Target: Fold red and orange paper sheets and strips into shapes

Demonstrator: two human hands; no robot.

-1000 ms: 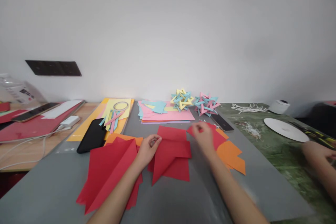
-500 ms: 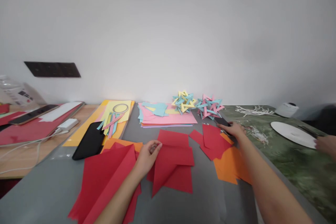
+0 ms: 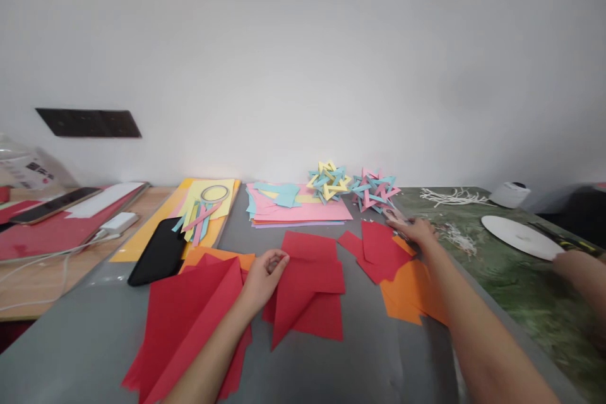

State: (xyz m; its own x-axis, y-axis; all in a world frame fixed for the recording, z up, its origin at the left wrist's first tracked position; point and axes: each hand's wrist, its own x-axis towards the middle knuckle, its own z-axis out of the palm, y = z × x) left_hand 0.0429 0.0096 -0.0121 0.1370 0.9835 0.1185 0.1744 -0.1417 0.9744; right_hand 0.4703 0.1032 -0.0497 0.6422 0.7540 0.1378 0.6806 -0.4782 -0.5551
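Observation:
My left hand is closed in a pinch at the left edge of a folded red paper sheet, whose lower left corner hangs down in a point. Under my left forearm lies a larger pile of red paper, with orange paper behind it. Farther right, my right hand is closed around a small object, partly dark, mostly hidden by the fingers. Red paper offcuts and orange paper pieces lie just below that hand. Two paper-strip stars, yellow-blue and pink-blue, stand behind.
At left are a black phone, paper strips, a tape roll and a white charger. Stacked coloured paper lies by the wall. At right, another person's hand is beside a white disc and white strings.
The dark object at my right hand shows less of its dark surface now. My left hand keeps its pinch on the red paper. The other person's hand has shifted slightly left.

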